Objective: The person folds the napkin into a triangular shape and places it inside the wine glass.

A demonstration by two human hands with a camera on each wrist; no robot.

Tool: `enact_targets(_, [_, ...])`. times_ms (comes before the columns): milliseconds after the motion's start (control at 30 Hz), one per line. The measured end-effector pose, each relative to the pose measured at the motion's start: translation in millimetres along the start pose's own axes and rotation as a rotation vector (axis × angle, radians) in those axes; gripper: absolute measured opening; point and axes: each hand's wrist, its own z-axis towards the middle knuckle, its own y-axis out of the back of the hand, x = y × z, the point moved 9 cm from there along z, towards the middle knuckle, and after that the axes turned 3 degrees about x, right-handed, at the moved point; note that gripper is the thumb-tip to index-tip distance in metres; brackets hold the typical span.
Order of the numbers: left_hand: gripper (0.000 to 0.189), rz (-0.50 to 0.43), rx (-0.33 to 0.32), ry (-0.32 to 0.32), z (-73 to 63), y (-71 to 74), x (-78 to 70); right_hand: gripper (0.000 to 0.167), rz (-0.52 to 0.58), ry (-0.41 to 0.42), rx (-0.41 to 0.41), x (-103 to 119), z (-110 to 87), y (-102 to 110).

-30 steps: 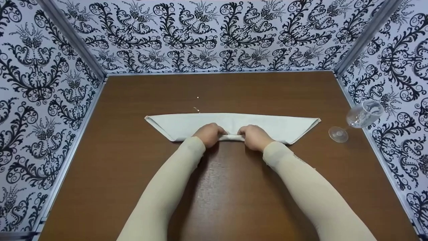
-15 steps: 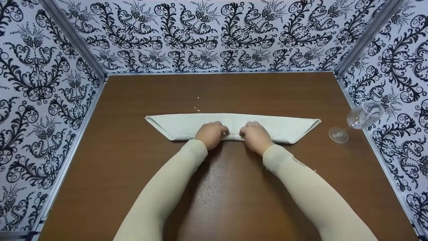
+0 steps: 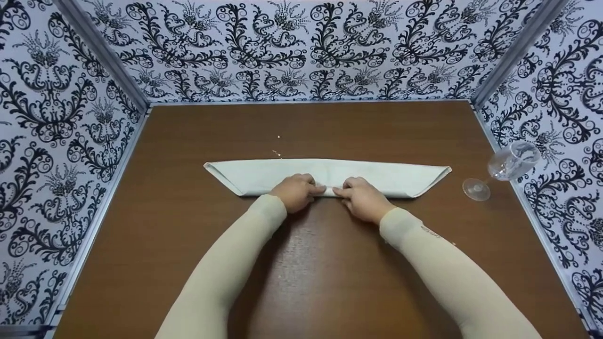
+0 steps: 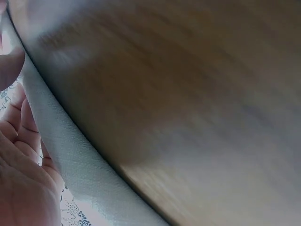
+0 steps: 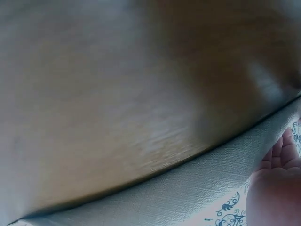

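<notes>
A white cloth napkin (image 3: pixel 400 178) lies across the middle of the table as a long band with slanted ends, its near edge turned up into a narrow roll. My left hand (image 3: pixel 296 193) grips this roll left of centre, the thumb along the near side. Mirroring it, my right hand (image 3: pixel 365 200) holds the roll just right of centre, and a short stretch of cloth shows between the two. In the left wrist view, curled fingers (image 4: pixel 23 122) sit behind the cloth edge. The right wrist view has the palm and bent fingers (image 5: pixel 282 153) beyond the fold.
A clear stemmed wine glass (image 3: pixel 513 162) stands at the right edge of the brown table (image 3: pixel 301 282). Small pale specks (image 3: pixel 277 153) lie beyond the napkin. Patterned panels (image 3: pixel 301 52) wall in the back and both sides.
The napkin's near edge has rolled slightly farther away and looks straighter. My fingertips have shifted along the roll and now point toward each other; the right wrist has moved a little right.
</notes>
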Motion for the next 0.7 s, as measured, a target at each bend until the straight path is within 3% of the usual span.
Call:
enact_targets(133, [0.048,-0.001,0.004,0.029,-0.4,1.4,-0.6,0.035,0.003,0.017,-0.038,1,2.2,3])
enact_targets(367, [0.037,0.008,-0.055,0.062,-1.4,8.3,-4.6,0.032,-0.014,-0.058,-0.001,-6,7.1,-3])
enact_targets(567, [0.024,-0.012,-0.088,0.125,2.1,8.7,-3.6,0.03,-0.035,-0.076,0.007,-6,9.3,-3])
enact_targets(700, [0.027,-0.044,-0.084,0.15,2.2,9.3,-1.5,0.03,-0.029,-0.08,0.033,-4,10.5,-2])
